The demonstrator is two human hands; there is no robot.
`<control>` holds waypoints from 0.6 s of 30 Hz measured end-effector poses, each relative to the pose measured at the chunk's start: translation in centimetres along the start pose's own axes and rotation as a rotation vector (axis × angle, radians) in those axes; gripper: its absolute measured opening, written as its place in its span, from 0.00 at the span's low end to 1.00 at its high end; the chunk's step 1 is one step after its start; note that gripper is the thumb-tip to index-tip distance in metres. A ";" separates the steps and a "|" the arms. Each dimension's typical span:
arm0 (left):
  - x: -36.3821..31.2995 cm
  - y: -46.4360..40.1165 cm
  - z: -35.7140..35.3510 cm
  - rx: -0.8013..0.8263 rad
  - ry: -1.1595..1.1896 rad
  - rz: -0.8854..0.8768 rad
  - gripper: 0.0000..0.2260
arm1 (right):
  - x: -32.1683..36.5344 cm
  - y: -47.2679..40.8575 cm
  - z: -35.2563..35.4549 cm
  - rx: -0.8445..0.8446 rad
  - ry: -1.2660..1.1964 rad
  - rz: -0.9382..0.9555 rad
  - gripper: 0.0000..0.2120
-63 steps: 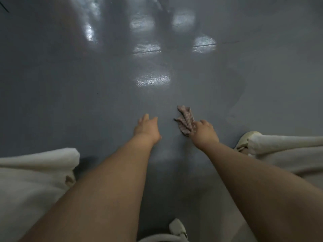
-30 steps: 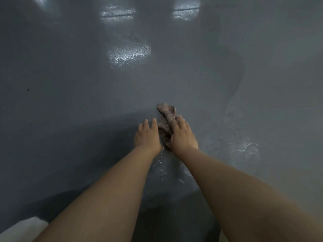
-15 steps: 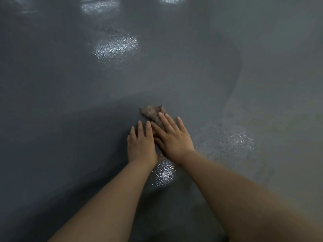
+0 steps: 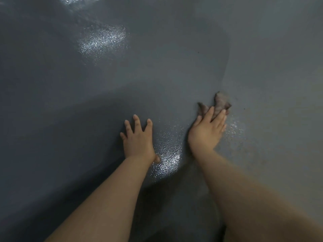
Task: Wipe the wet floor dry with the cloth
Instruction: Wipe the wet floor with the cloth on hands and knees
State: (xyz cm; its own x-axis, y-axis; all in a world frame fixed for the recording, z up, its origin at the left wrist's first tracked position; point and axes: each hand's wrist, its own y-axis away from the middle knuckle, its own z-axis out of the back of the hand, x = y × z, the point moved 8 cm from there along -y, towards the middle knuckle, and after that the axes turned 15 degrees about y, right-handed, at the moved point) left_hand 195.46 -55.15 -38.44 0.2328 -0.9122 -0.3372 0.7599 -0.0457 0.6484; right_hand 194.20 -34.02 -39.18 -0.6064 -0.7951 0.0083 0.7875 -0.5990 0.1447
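While both hands are down on the grey floor (image 4: 73, 109), only the right hand (image 4: 207, 131) has the cloth (image 4: 220, 102): its fingers lie straight and flat over the near part of the crumpled brownish rag, pressing it to the floor, and the far part pokes out beyond the fingertips. The left hand (image 4: 138, 138) is well apart from the cloth, to its left, with fingers spread and palm flat on the bare floor; it holds nothing and looks to be bracing the person's weight.

What the next stroke turns on is where the cloth sits against the water. The bunched cloth runs roughly away from the person, in line with the right forearm, and it lies just at the curved edge where the darker, glossier part of the floor meets the paler, duller part to the right. A shiny patch (image 4: 167, 159) glistens between the two hands, near the left thumb, and a fainter sheen shows just right of the right hand. Most of the dark area spreads to the left and ahead.

Judging from this, wiping is under way but far from finished, and the right hand is the one placed to sweep the cloth leftward or toward the person across the glistening patch.
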 end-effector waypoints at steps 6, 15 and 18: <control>0.1 -0.2 0.0 -0.022 0.014 -0.011 0.53 | 5.3 6.0 -1.2 -0.002 0.101 0.354 0.24; 0.0 -0.3 0.0 0.008 -0.008 -0.010 0.57 | 2.3 -5.0 1.2 0.067 0.242 0.407 0.25; 0.1 -0.4 0.0 0.007 -0.006 -0.014 0.57 | -1.1 -5.5 1.2 0.065 0.162 0.200 0.25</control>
State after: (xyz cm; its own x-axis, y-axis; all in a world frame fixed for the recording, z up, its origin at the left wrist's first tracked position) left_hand 195.22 -55.16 -38.73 0.2189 -0.9138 -0.3422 0.7586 -0.0612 0.6487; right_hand 190.41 -29.77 -38.83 -0.4093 -0.9052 -0.1143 0.8782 -0.4248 0.2199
